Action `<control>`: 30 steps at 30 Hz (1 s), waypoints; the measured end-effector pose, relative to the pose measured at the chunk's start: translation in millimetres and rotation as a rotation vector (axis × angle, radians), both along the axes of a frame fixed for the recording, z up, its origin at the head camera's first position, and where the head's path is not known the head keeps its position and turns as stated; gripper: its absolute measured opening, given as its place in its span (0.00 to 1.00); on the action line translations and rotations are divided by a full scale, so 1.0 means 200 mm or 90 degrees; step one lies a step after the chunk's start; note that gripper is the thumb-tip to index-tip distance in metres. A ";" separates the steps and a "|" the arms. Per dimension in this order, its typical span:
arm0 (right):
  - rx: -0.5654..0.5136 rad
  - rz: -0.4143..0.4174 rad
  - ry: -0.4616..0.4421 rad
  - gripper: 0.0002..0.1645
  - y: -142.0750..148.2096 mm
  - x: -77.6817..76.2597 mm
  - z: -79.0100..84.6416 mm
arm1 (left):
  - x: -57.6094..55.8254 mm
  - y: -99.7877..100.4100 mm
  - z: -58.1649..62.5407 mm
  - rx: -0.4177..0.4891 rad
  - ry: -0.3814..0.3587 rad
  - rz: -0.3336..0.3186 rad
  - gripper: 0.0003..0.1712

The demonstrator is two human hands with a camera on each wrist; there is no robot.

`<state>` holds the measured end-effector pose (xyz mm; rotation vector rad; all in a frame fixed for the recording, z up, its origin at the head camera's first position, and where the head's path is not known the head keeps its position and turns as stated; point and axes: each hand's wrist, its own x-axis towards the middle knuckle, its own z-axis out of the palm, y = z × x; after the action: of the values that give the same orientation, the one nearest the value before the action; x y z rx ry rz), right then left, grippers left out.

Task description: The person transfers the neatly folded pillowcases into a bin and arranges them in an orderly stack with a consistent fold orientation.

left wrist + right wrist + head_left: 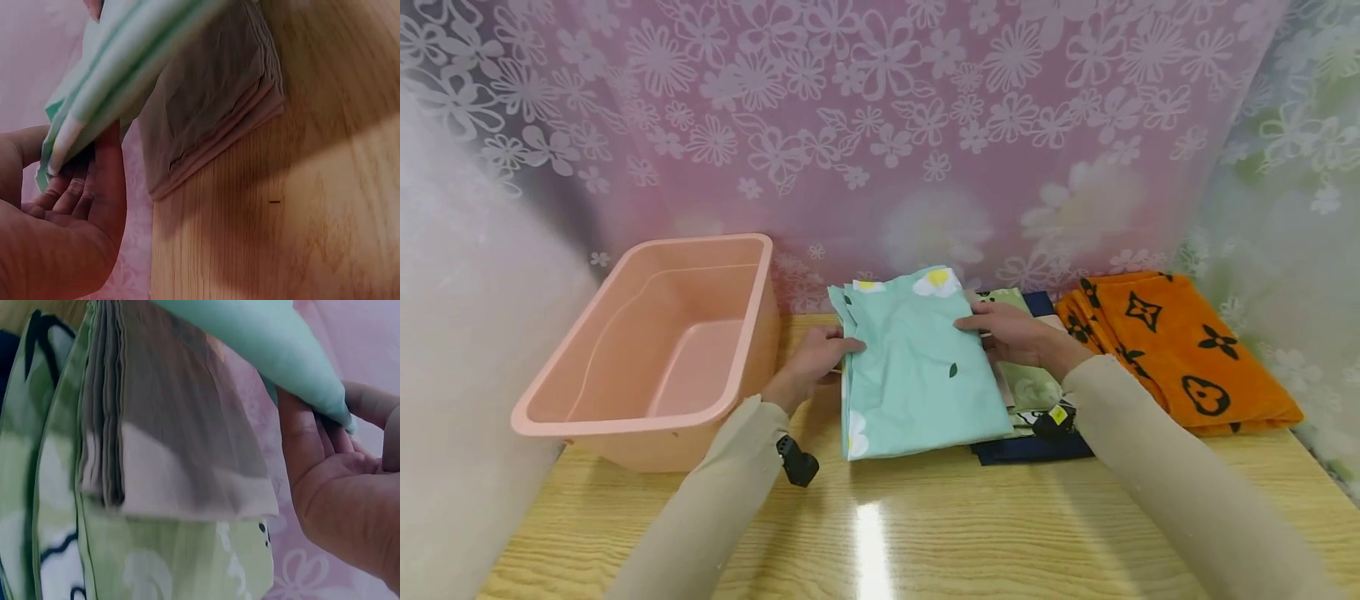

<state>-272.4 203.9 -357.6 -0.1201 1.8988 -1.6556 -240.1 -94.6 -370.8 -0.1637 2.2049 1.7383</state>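
Holding up a folded mint-green cloth [917, 367] by its two sides.
Pinching its left edge with the left hand [815, 358], its right edge with the right hand [1017, 333]; raised above the wooden table [970, 533], partly hiding a folded beige cloth [181, 425], and between the pink basin [647, 424] and the orange cloth [1180, 350].

Long beige fabric sleeves [1180, 475], a small black angular camera [799, 463] at each cuff [766, 414], the right one bearing a yellow patch [1058, 414].
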 end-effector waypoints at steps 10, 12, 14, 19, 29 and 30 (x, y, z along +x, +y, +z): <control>-0.016 0.014 -0.022 0.31 0.13 0.08 0.04 | 0.09 0.05 0.03 0.085 -0.006 -0.032 0.18; -0.018 0.020 -0.025 0.32 0.15 0.10 0.06 | 0.11 0.05 0.04 0.094 -0.006 -0.035 0.18; -0.019 0.023 -0.027 0.31 0.16 0.12 0.08 | 0.12 0.06 0.05 0.098 -0.004 -0.040 0.18; -0.023 0.040 -0.019 0.31 0.18 0.16 0.12 | 0.15 0.05 0.07 0.110 0.005 -0.047 0.22; -0.024 0.073 -0.013 0.31 0.21 0.26 0.17 | 0.22 0.03 0.09 0.120 0.028 -0.090 0.24; -0.025 0.076 -0.012 0.31 0.21 0.27 0.17 | 0.22 0.03 0.09 0.122 0.028 -0.095 0.24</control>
<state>-218.6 246.6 -322.7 -0.2283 1.8105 -1.6091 -195.8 -88.8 -352.7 0.0818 2.0088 1.8703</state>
